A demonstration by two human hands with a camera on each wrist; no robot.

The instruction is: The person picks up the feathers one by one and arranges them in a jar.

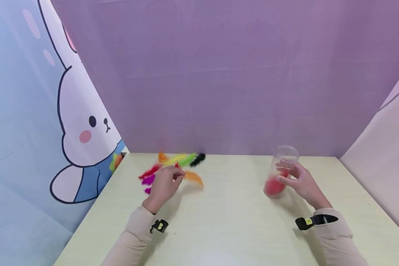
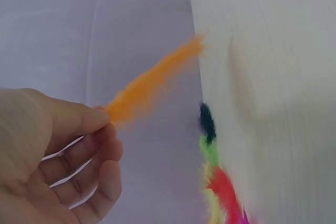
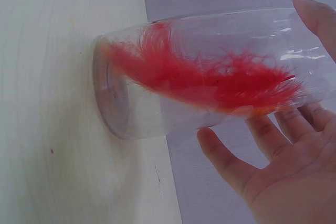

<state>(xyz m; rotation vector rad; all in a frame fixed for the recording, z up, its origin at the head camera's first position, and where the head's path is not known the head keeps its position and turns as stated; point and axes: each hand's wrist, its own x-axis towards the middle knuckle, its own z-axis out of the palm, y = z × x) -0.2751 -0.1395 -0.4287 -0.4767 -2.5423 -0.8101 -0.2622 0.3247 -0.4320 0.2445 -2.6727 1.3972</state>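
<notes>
Between thumb and forefinger, my left hand pinches an orange feather by one end; its free end points away, above the table. Near that hand lie several loose feathers: a black feather, a green feather, a yellow feather, a red feather and purple ones, partly hidden behind the hand. On the right, my right hand holds a clear plastic jar, thumb on one side and fingers on the other. Inside the jar are red feathers with some orange along the lower side.
The pale table ends at a purple cloth backdrop. At the left hangs a blue cloth with a printed rabbit; a pale panel stands at the right. Each wrist wears a black strap.
</notes>
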